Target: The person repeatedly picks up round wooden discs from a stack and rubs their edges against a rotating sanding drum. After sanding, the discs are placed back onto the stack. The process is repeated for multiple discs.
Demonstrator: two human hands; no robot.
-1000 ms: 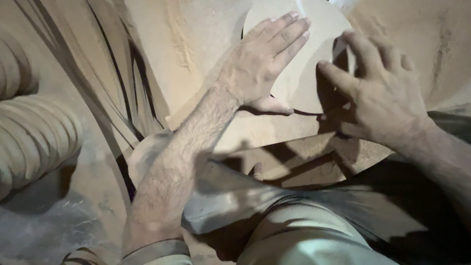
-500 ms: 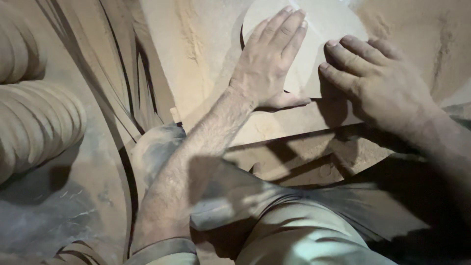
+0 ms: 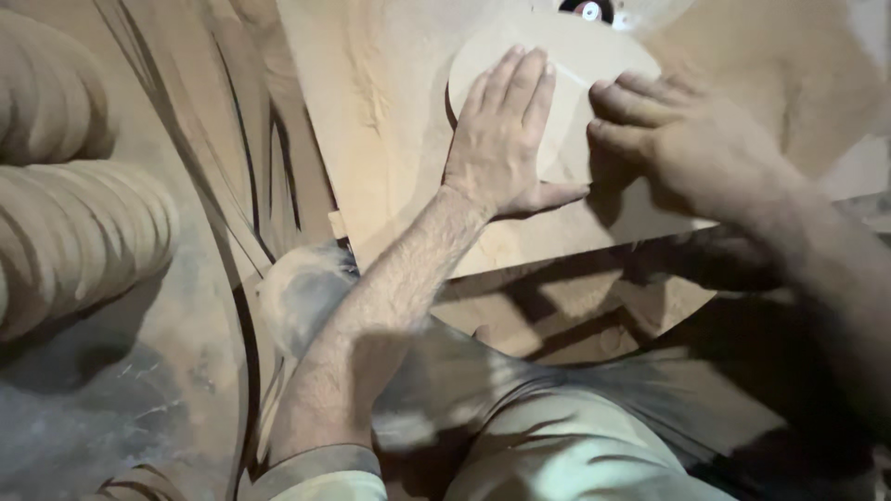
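While our left hand (image 3: 506,139) lies flat with fingers spread on the round wooden disc (image 3: 566,83), our right hand (image 3: 691,148) presses its fingertips on the disc's right side. We see no long axis on the disc; it lies flat on a dusty board (image 3: 390,111), its far edge just beside a red-centred machine part (image 3: 588,9). Stacked curved wooden pieces (image 3: 74,223) sit at left on the sawdust-covered floor (image 3: 111,408).

work table (image 3: 390,121) is coated in sawdust. a round wooden disc (image 3: 580,70) lies flat on it under both hands. board offcuts (image 3: 557,306) lie nearer the person than the hands. thin curved strips (image 3: 232,158) lean left of the left hand.
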